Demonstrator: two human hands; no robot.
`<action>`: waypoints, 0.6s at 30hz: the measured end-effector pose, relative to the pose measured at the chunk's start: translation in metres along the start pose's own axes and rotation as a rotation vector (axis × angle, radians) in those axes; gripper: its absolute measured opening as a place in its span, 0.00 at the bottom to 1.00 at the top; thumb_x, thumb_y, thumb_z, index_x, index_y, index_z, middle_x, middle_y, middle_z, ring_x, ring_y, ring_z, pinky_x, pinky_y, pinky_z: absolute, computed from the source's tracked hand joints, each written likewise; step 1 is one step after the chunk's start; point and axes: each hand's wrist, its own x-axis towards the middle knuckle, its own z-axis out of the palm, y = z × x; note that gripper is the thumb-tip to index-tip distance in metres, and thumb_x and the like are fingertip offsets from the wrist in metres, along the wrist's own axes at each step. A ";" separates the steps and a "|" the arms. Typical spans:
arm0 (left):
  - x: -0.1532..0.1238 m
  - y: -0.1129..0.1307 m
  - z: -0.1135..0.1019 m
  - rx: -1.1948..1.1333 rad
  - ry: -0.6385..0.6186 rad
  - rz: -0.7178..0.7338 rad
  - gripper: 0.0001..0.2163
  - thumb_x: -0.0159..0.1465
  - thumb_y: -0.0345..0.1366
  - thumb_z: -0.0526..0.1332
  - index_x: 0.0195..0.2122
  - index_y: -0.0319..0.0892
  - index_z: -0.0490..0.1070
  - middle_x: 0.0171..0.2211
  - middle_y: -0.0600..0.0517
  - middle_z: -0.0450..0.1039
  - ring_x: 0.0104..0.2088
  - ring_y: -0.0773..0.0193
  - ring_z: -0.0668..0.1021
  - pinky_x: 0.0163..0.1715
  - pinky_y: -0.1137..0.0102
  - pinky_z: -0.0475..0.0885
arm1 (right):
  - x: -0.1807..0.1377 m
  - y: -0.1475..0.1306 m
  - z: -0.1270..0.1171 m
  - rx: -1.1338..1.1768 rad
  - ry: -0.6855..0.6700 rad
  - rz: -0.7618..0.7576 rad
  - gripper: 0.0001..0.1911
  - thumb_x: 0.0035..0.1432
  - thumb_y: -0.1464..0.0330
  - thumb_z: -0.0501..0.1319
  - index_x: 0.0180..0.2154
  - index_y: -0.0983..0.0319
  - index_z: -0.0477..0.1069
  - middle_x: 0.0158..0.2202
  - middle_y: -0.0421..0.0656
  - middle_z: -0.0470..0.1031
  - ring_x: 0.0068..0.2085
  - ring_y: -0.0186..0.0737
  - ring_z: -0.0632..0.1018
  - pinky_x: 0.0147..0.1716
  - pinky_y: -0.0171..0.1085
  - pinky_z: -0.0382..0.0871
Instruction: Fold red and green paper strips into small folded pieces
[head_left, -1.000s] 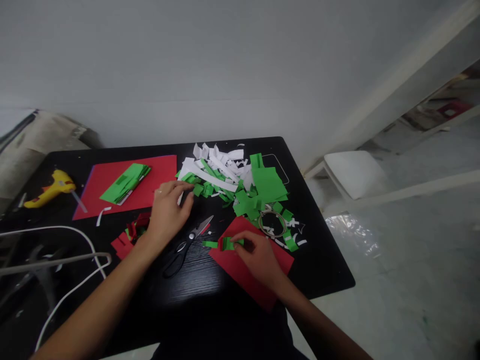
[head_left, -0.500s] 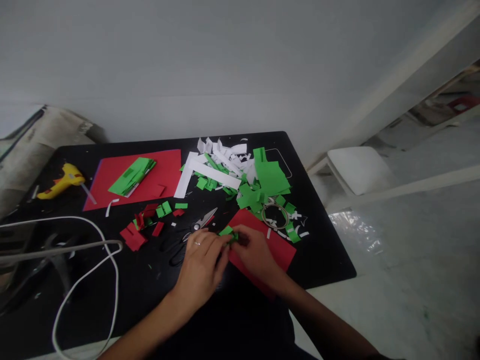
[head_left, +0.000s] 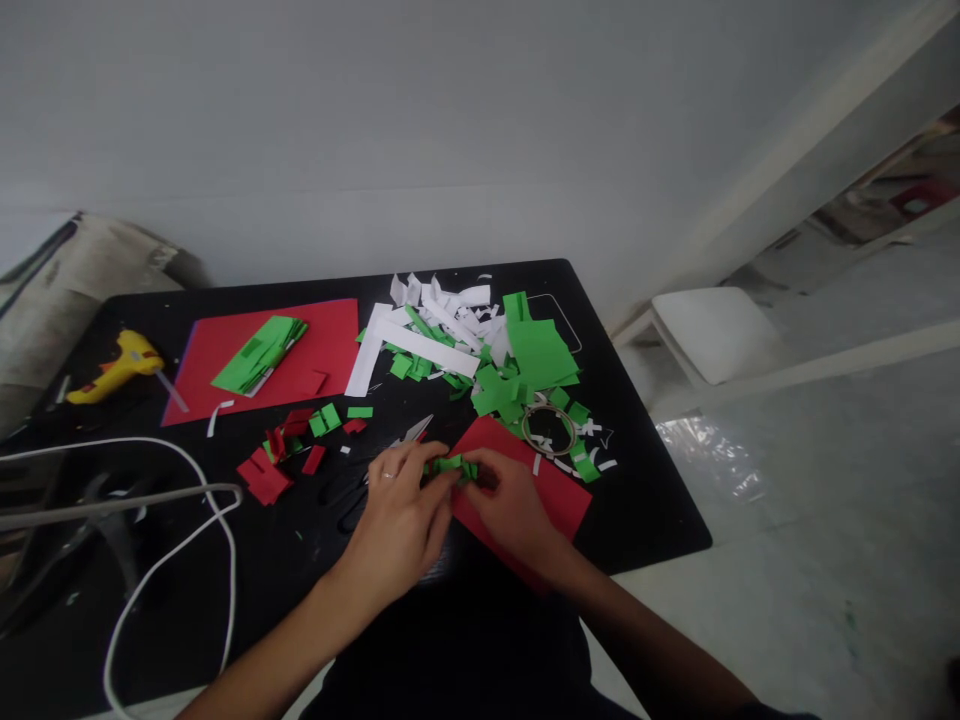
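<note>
Between my two hands is a small folded piece of green paper (head_left: 452,464). My left hand (head_left: 399,510) pinches its left end, and my right hand (head_left: 510,500) grips its right end with thumb and fingers. Under my right hand lies a red paper sheet (head_left: 551,490). A pair of black-handled scissors (head_left: 346,500) rests just left of my left hand, partly covered by it. Small red paper pieces (head_left: 264,475) and green folded pieces (head_left: 325,420) lie further left. My fingers hide parts of the held paper.
A yellow glue gun (head_left: 120,368) lies at the left, near a red sheet (head_left: 330,345) bearing a green paper stack (head_left: 261,355). White scraps (head_left: 457,300), green scraps (head_left: 541,355) and a ring (head_left: 550,430) lie at the back right. A white cable (head_left: 232,560) loops across the front left.
My left hand has shifted slightly left, and more of the green paper shows between my fingers. My right hand stays nearly in place. The view has moved slightly.
</note>
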 end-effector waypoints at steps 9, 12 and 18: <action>-0.002 -0.003 0.005 -0.038 0.065 0.065 0.17 0.70 0.24 0.57 0.59 0.38 0.73 0.54 0.44 0.79 0.60 0.48 0.75 0.66 0.46 0.61 | 0.002 0.003 0.001 0.079 0.047 0.015 0.10 0.59 0.68 0.63 0.42 0.61 0.80 0.41 0.45 0.85 0.42 0.45 0.84 0.45 0.43 0.78; 0.000 -0.005 0.007 0.014 0.125 0.053 0.14 0.72 0.26 0.58 0.56 0.37 0.75 0.50 0.43 0.80 0.57 0.48 0.76 0.64 0.46 0.63 | 0.003 0.002 0.004 0.083 0.060 0.008 0.10 0.59 0.68 0.63 0.42 0.61 0.79 0.41 0.46 0.84 0.42 0.45 0.84 0.45 0.44 0.79; 0.000 -0.015 0.011 0.027 0.176 0.034 0.09 0.71 0.28 0.62 0.51 0.40 0.77 0.47 0.44 0.78 0.52 0.50 0.77 0.59 0.47 0.68 | 0.000 -0.001 0.006 0.125 0.069 0.008 0.08 0.60 0.68 0.64 0.42 0.60 0.79 0.42 0.46 0.84 0.43 0.45 0.85 0.48 0.44 0.80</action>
